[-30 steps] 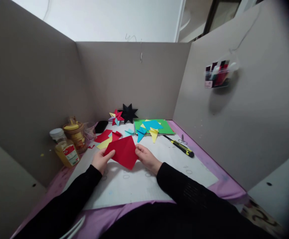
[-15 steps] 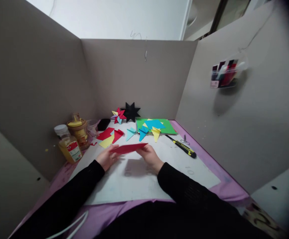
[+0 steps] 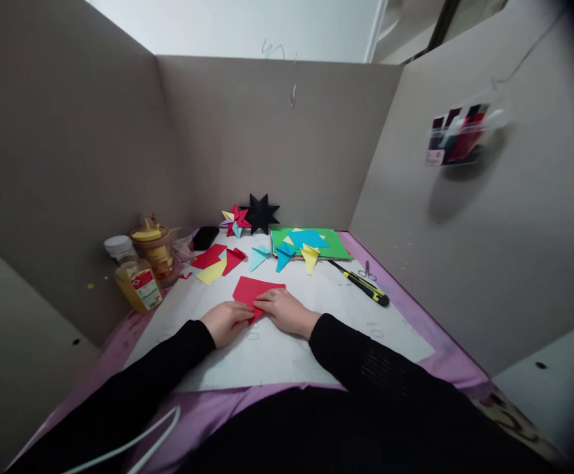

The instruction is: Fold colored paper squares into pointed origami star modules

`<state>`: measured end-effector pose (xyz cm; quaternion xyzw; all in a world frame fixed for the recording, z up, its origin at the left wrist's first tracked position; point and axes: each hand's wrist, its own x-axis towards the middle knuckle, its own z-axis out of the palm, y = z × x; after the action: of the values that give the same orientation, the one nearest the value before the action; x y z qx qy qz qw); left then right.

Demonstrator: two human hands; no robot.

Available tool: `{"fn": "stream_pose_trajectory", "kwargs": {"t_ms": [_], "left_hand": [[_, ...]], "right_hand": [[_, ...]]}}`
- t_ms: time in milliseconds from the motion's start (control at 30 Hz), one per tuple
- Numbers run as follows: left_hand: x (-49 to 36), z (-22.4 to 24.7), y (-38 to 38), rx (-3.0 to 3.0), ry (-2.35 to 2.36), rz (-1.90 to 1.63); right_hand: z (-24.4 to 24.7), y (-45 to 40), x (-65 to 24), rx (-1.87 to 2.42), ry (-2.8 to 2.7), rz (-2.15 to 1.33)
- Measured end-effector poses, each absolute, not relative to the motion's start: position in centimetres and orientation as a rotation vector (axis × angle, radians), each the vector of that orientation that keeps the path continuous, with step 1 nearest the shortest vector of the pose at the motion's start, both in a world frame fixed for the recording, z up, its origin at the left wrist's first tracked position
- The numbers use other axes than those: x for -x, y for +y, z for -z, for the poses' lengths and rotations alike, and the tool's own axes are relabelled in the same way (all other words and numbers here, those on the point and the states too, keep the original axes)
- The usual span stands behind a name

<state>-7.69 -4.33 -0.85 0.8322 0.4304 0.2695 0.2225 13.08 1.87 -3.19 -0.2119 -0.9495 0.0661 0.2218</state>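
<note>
A sheet of red paper (image 3: 253, 291) lies on the white board (image 3: 208, 368) in front of me, its near part narrowing toward a point. My left hand (image 3: 226, 322) holds the paper's near left edge, fingers pressed together against it. From the right, my right hand (image 3: 283, 308) presses the same sheet down, its fingertips almost meeting those of the left. Both hands cover part of the near edge, so any crease there is hidden. Beyond them are folded paper pieces: red (image 3: 234, 261), light blue (image 3: 259, 257), blue (image 3: 285, 256) and yellow (image 3: 310, 258).
Green and blue sheets (image 3: 336, 243) are stacked at the back right. A utility knife (image 3: 366, 287) and scissors (image 3: 367, 272) lie to the right. On the left stand a glue bottle (image 3: 139, 283) and a brown jar (image 3: 156, 253). Paper stars (image 3: 261, 214) lean on the back wall.
The red paper has come down from above the board and now lies flat on it. My hands have moved closer together, onto its near edge.
</note>
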Motion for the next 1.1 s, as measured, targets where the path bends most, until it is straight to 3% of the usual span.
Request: {"fn": "stream_pose_trajectory", "kwargs": {"t_ms": [333,500,800,933,1100], "left_hand": [[7.4,0.3,-5.1,-2.737,1.160,-0.340],[6.6,0.4,-5.7,-2.821,1.108,-0.341],[6.9,2.4,-3.3,-2.643,1.486,-0.536],[6.8,2.5,-3.0,-2.582,1.602,-0.454],[6.4,2.0,-3.4,-2.631,1.612,-0.297]], "right_hand": [[3.3,6.6,-15.7,0.435,-2.483,-0.746],[2.5,8.0,-15.5,0.487,-2.442,-1.020],[1.3,9.8,-13.8,0.516,-2.672,-0.853],[1.4,10.2,-13.0,0.684,-2.610,-0.821],[2.2,10.4,-14.2,0.593,-2.511,-0.944]]}}
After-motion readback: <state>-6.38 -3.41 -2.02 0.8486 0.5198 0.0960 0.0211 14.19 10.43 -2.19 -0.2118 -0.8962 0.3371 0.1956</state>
